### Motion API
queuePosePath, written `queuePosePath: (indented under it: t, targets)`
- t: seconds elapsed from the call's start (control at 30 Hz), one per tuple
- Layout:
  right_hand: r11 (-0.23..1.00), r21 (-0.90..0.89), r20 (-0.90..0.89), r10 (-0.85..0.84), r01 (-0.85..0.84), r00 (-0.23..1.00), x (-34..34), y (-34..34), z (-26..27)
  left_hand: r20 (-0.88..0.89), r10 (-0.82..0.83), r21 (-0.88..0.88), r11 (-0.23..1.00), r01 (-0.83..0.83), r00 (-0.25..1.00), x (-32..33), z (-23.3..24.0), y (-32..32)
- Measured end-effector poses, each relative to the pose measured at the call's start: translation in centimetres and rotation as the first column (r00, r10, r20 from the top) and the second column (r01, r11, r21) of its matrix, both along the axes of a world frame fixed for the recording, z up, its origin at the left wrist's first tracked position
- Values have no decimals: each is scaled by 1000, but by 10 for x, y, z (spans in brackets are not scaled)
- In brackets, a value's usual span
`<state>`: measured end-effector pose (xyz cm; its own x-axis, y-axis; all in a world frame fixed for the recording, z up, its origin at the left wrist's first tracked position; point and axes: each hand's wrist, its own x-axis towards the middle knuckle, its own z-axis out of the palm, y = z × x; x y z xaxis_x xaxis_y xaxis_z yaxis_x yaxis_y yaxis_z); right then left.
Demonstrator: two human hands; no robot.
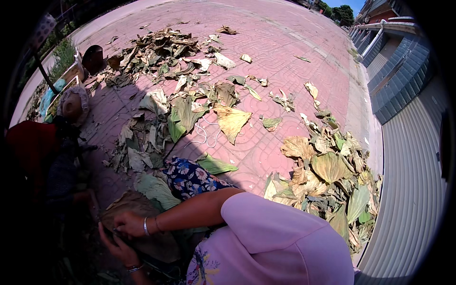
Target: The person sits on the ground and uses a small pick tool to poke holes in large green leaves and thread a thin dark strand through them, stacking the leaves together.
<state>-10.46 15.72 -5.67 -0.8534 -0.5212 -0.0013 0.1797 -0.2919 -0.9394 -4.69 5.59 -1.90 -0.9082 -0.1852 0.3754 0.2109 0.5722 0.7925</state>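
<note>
A large dry brown leaf (124, 205), broad like a lotus leaf, lies over my lap in shade. My right hand (130, 224) is on it with curled fingers. A small shiny thing (114, 230), too small to name, shows at those fingertips. Just below, my left hand (119, 249) reaches up along the leaf's edge, its fingers stretched; shade hides whether they grip anything. Greener leaves (156, 190) lie beside the brown one, against flowered dark-blue cloth (192, 178) over my leg. Another person's hand (93, 205) is close to the brown leaf's far-left edge.
A person in red (32, 149) sits at the left in deep shadow. Piles of dry leaves lie ahead (160, 50) and at the right (327, 178). White cord (205, 133) lies on the pink paving (263, 153). A straw hat (73, 105) is at the left; a roller shutter (409, 185) borders the right.
</note>
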Motion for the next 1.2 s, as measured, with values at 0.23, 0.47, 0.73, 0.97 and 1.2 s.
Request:
queuePosePath:
  t: [0.23, 0.47, 0.73, 0.97, 1.2]
  targets:
    - [1000, 28, -2, 2, -2, 1000, 3, -5, -3, 18, 4, 119, 993, -6, 1000, 1, -1, -1]
    - [999, 9, -7, -46, 46, 999, 6, -5, -5, 122, 72, 13, 997, -74, 990, 1, -19, -18]
    - [998, 60, 46, -27, 25, 999, 5, -3, 4, 148, 78, 26, 996, -82, 986, 4, -2, -1]
    - [993, 84, 56, 78, -83, 995, -3, 9, -6, 56, 35, 78, 996, -39, 998, -5, -14, -8]
    - [990, 9, 43, 142, -142, 989, 11, 7, 8, -30, 115, 23, 993, -114, 993, 13, 3, -16]
